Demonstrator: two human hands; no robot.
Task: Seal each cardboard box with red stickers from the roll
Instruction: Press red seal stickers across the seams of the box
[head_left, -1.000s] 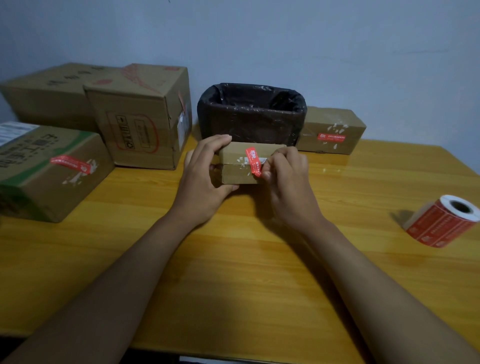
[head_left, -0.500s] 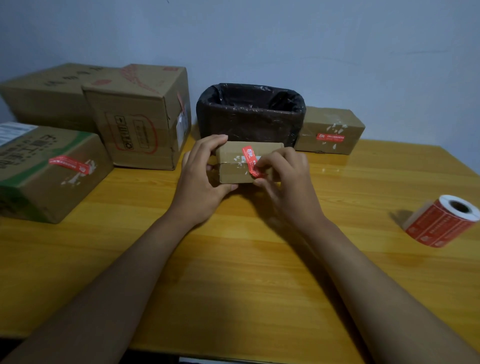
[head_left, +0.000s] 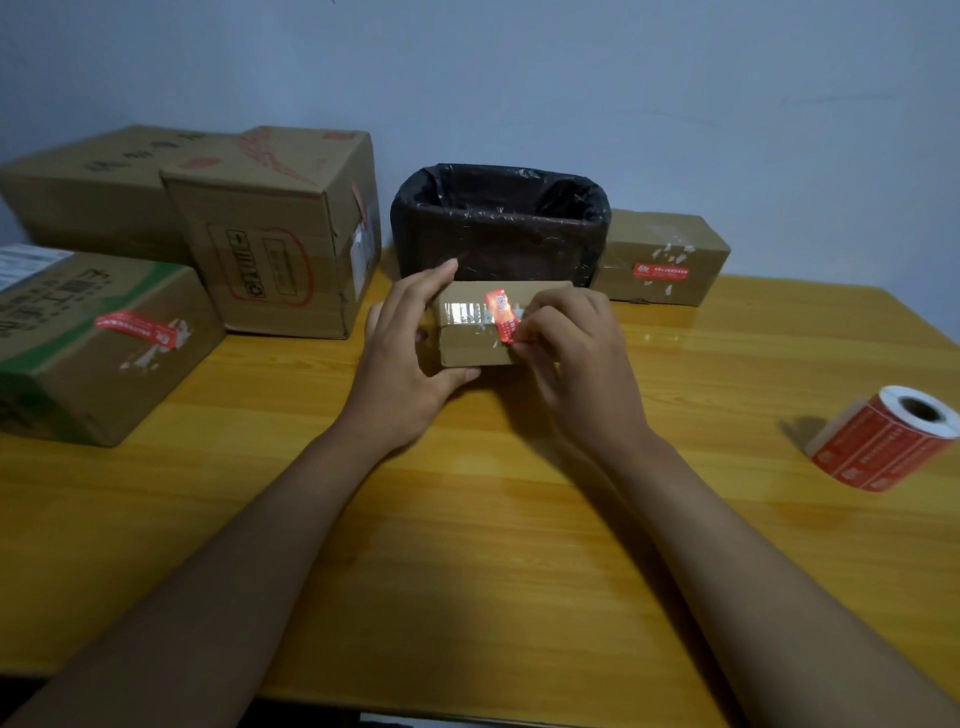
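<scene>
Nearest, two bare forearms reach over the wooden desk (head_left: 467, 571) to a small cardboard box (head_left: 467, 348) at its middle. Left hand (head_left: 400, 358) grips the box's left end, thumb under the front edge, fingers curled over the top. Right hand (head_left: 576, 364) covers the box's right end and pinches the lower end of a red sticker (head_left: 503, 314) between thumb and fingertips; the sticker runs down over the taped top edge onto the front face. Print on the sticker unreadable under glare.

Sticker roll (head_left: 883, 441) lies on its side well to the right, apart from both hands.

Behind: black-lined bin (head_left: 498, 223), a stickered box (head_left: 660, 257) beside it, larger boxes (head_left: 275, 234) at left, one cut off by the frame.

Versus 0.5 s ago: right fingers sit lower on the sticker, which lies flatter; roll unmoved.
</scene>
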